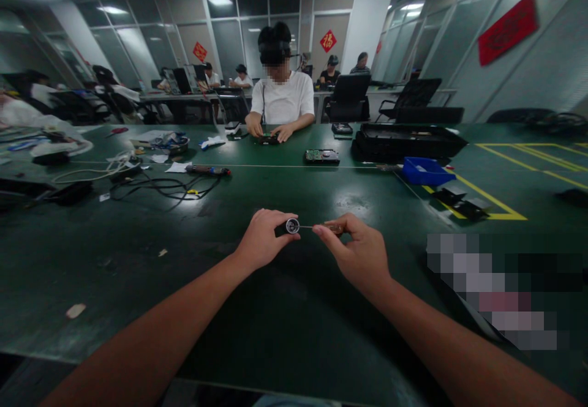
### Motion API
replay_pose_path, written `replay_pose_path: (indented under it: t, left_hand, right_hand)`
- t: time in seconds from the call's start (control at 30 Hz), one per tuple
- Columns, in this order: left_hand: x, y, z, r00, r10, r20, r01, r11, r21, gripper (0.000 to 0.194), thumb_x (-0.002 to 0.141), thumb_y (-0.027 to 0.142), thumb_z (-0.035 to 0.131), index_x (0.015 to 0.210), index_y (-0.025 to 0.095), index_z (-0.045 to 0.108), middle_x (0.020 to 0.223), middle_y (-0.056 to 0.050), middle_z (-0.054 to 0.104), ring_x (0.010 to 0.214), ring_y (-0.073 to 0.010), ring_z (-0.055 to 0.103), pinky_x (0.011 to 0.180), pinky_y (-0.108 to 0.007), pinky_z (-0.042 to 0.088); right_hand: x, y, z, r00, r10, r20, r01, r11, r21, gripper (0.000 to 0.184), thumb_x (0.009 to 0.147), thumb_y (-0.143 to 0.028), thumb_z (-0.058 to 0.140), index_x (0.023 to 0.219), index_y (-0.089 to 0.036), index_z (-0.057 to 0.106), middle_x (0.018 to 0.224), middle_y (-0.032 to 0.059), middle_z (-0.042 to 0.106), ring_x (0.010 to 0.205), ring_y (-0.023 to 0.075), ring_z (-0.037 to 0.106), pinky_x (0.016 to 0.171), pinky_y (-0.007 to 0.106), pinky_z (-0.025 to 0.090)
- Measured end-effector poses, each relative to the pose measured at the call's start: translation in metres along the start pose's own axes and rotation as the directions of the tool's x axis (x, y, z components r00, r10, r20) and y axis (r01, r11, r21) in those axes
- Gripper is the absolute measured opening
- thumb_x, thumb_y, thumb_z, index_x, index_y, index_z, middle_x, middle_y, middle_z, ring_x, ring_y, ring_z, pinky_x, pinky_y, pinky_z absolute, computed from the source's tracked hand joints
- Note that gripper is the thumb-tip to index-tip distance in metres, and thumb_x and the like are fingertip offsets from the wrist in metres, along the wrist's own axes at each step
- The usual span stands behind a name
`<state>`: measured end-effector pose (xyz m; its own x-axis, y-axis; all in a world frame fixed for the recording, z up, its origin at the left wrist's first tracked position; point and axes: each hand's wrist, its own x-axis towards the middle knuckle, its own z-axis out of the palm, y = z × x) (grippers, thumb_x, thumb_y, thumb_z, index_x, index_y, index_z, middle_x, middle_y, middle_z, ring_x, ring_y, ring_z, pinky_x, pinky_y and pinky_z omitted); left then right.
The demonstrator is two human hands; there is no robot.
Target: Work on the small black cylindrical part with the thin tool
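Over the green table, my left hand (pixel 263 237) grips a small dark cylindrical part (pixel 292 226) between thumb and fingers. Its round, silvery open end faces me, and my fingers cover much of its body. My right hand (pixel 364 253) is closed around a screwdriver (pixel 334 229) with a brownish, see-through handle. The thin shaft points left and its tip reaches the cylindrical part's right side; whether it sits inside a screw or slot I cannot tell.
Across the green table (pixel 206 333), a person works on a small dark device. A hard drive (pixel 322 156), a blue bin (pixel 425 171) and a long black tray (pixel 408 142) stand beyond my hands. Black cables (pixel 156 190) and an electric screwdriver (pixel 206 170) lie left. A blurred-out item lies right.
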<state>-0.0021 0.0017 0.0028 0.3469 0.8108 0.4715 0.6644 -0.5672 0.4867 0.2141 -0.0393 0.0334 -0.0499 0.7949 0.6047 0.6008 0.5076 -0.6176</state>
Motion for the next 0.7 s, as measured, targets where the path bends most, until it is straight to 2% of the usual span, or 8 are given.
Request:
replay_pose_path:
  t: [0.13,0.27,0.43,0.53,0.63,0.7]
  left_hand:
    - [0.0001,-0.0008,0.0004,1.000,0.001,-0.002,-0.001,1.000,0.000,0.037,0.083,0.033,0.080,0.118,0.025,0.071,0.114,-0.003,0.075,0.106,-0.0244,0.065,0.095,-0.044,0.045]
    - [0.0001,-0.0010,0.0013,1.000,0.002,0.005,-0.002,1.000,-0.001,0.035,0.085,0.034,0.079,0.118,0.026,0.071,0.115,-0.003,0.075,0.107,-0.0248,0.065,0.096,-0.044,0.045]
    - [0.0003,0.0004,0.0006,1.000,0.004,0.009,-0.004,1.000,0.006,0.036,0.084,0.035,0.080,0.118,0.026,0.071,0.114,-0.003,0.076,0.107,-0.0248,0.066,0.097,-0.044,0.044]
    - [0.0002,0.0008,-0.0001,1.000,0.003,0.016,-0.003,1.000,0.012,0.036,0.085,0.035,0.079,0.118,0.026,0.071,0.114,-0.003,0.076,0.107,-0.0247,0.066,0.097,-0.044,0.044]
    - [-0.0001,0.0000,0.0000,1.000,0.003,0.022,-0.004,1.000,0.014,0.036,0.085,0.035,0.079,0.119,0.025,0.070,0.116,-0.003,0.075,0.109,-0.0247,0.066,0.098,-0.044,0.043]
    - [-0.0001,-0.0008,0.0004,1.000,-0.008,0.024,0.007,1.000,0.015,0.036,0.085,0.036,0.079,0.119,0.026,0.070,0.116,-0.003,0.075,0.110,-0.0250,0.065,0.099,-0.045,0.043]
  right_hand:
    - [-0.0002,-0.0013,-0.0006,1.000,-0.004,0.001,0.004,1.000,0.001,0.025,0.087,-0.044,0.072,0.079,-0.020,0.070,0.068,-0.0002,0.071,0.056,0.0134,0.063,0.053,0.025,0.044]
    - [-0.0007,-0.0008,-0.0003,0.999,-0.039,-0.017,0.039,0.999,0.003,0.031,0.085,-0.043,0.075,0.069,-0.020,0.063,0.064,-0.0016,0.070,0.056,0.0124,0.063,0.054,0.024,0.043]
    - [-0.0006,-0.0005,-0.0006,0.995,-0.093,-0.035,0.091,0.994,-0.057,0.038,0.085,-0.045,0.076,0.062,-0.020,0.058,0.054,-0.0046,0.060,0.045,0.0091,0.051,0.047,0.023,0.035]
    - [-0.0008,0.0001,-0.0009,0.994,-0.103,-0.039,0.100,0.992,-0.082,0.041,0.085,-0.045,0.075,0.060,-0.020,0.056,0.052,-0.0051,0.057,0.044,0.0086,0.049,0.047,0.023,0.035]
    - [-0.0015,0.0004,-0.0013,0.994,-0.104,-0.032,0.101,0.991,-0.086,0.037,0.085,-0.044,0.075,0.062,-0.020,0.059,0.055,-0.0043,0.058,0.047,0.0099,0.052,0.049,0.024,0.038]
    - [-0.0018,-0.0005,-0.0018,0.994,-0.108,-0.006,0.108,0.991,-0.081,0.028,0.088,-0.042,0.073,0.073,-0.020,0.065,0.062,-0.0022,0.064,0.052,0.0119,0.058,0.053,0.025,0.042]
